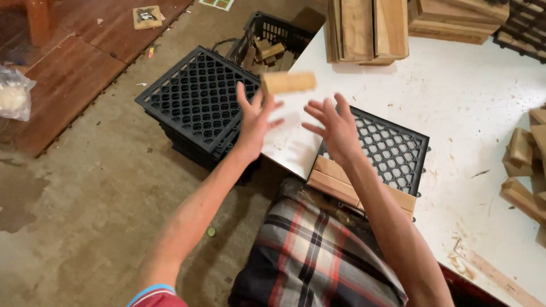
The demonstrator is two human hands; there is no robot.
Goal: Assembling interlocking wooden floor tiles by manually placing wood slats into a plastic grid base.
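A short pale wooden block is in the air, blurred, just above my left hand and touching neither hand that I can see. My left hand is raised with fingers spread, over the edge of the white table. My right hand is also open, fingers apart, above a black plastic grid tile lying on the table. Two wooden slats sit on the near end of that tile.
A stack of black grid tiles stands on the concrete floor at the left. Behind it a black crate holds wood offcuts. Stacked wooden slats sit at the table's far side, loose blocks at its right edge. Plaid cloth covers my lap.
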